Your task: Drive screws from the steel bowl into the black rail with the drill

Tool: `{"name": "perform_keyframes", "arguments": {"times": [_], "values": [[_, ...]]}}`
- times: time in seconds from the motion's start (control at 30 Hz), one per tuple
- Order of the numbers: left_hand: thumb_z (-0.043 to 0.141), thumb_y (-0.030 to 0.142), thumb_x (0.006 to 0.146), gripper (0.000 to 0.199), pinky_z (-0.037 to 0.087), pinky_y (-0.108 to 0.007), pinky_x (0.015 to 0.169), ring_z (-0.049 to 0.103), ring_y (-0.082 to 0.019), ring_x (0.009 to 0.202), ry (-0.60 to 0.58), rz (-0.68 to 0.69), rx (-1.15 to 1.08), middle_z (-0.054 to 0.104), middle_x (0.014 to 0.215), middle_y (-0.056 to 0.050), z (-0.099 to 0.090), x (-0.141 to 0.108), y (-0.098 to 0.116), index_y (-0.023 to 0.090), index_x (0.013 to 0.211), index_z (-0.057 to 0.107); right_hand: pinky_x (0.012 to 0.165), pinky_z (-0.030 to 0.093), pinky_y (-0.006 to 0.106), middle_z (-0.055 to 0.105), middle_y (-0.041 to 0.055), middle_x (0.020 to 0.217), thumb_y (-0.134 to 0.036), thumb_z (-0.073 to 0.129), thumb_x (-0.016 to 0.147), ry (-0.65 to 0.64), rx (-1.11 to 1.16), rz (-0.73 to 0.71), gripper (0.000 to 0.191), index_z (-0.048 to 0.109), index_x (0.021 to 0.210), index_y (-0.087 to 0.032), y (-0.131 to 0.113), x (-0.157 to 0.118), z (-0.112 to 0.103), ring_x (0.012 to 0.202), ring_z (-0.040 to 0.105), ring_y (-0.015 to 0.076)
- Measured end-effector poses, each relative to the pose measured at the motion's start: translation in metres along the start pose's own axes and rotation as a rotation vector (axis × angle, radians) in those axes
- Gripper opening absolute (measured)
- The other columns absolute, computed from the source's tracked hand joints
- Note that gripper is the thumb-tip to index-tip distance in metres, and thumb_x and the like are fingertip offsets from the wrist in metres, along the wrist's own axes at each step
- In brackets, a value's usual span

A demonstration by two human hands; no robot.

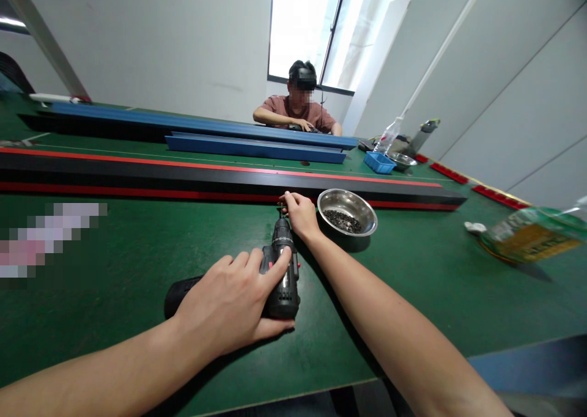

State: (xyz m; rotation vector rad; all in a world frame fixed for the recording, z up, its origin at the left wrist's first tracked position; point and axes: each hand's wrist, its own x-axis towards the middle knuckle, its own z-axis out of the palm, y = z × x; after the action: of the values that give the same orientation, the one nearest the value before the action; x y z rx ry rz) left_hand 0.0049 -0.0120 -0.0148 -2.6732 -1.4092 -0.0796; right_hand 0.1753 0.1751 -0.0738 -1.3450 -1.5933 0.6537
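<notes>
A black cordless drill (285, 282) lies on its side on the green table, its bit toward the long black bar with red edges (220, 177). My left hand (229, 295) is wrapped round the drill's body and grip. At the tip of the bit, beside the bar's near edge, the fingers of my right hand (299, 214) are pinched together; what they hold is too small to make out. Just right of that hand stands a steel bowl (369, 222) with small dark screws (342, 221) in it.
Blue channels (257, 148) lie beyond the bar. Across the table sits a person (298, 108). A blue basket (380, 162) and another metal bowl (402, 160) stand at the back right. A clear container with a yellow label (532, 236) is at the right.
</notes>
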Motion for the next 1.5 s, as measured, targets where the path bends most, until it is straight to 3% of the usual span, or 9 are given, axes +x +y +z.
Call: {"name": "perform_keyframes", "arguments": {"times": [1.5], "values": [[0.048, 0.079, 0.086, 0.094, 0.05, -0.044, 0.082, 0.063, -0.031, 0.095, -0.002, 0.003, 0.005, 0.063, 0.11, -0.013, 0.0026, -0.0001, -0.0009, 0.026, 0.16, 0.03, 0.077, 0.05, 0.028, 0.077, 0.0041, 0.089, -0.049, 0.05, 0.097, -0.037, -0.021, -0.013, 0.04, 0.08, 0.092, -0.022, -0.0036, -0.001, -0.0008, 0.08, 0.069, 0.0193]]}}
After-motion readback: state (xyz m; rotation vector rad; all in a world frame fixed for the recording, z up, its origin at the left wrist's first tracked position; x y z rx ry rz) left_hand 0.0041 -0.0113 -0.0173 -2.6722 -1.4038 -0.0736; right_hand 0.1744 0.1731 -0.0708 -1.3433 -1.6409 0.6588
